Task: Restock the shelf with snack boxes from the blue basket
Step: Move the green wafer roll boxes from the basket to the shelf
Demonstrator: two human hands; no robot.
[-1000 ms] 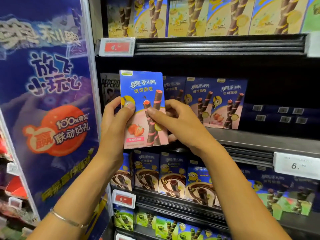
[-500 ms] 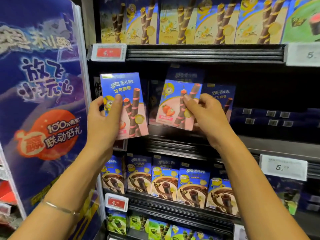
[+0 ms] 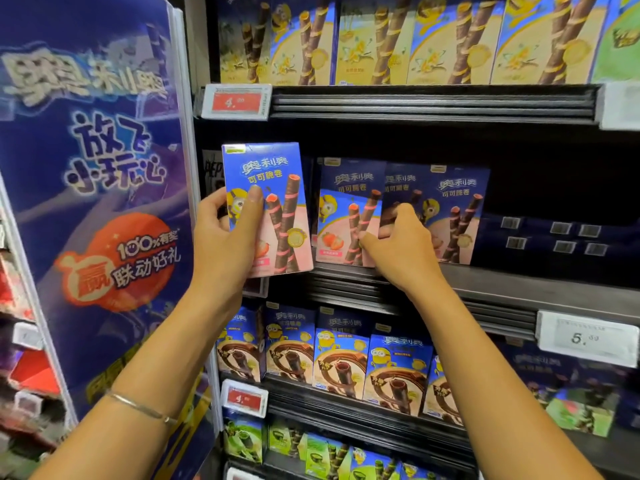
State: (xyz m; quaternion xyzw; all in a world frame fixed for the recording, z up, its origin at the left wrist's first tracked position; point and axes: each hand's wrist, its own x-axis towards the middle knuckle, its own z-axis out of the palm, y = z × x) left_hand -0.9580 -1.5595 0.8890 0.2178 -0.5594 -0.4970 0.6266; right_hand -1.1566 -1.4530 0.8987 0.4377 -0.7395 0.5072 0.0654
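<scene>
The left hand [image 3: 225, 237] grips a strawberry snack box [image 3: 277, 188] upright, just left of the right hand [image 3: 401, 247], which pinches a second box [image 3: 343, 209] standing on the shelf [image 3: 519, 289].

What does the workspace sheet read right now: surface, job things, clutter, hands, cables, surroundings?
Surface: middle shelf, upright boxes at its left, dark packs at its right.
Job's things: held box upright, in front of the shelf and off it; shelf box standing on the ledge; basket not in view.
Clutter: nothing seen.
Hands: left hand grips held box; right hand pinches shelf box's right edge.
Cables: nothing seen.
Surroundings: promo panel at left; red price tag; yellow boxes above, brown boxes below.
</scene>
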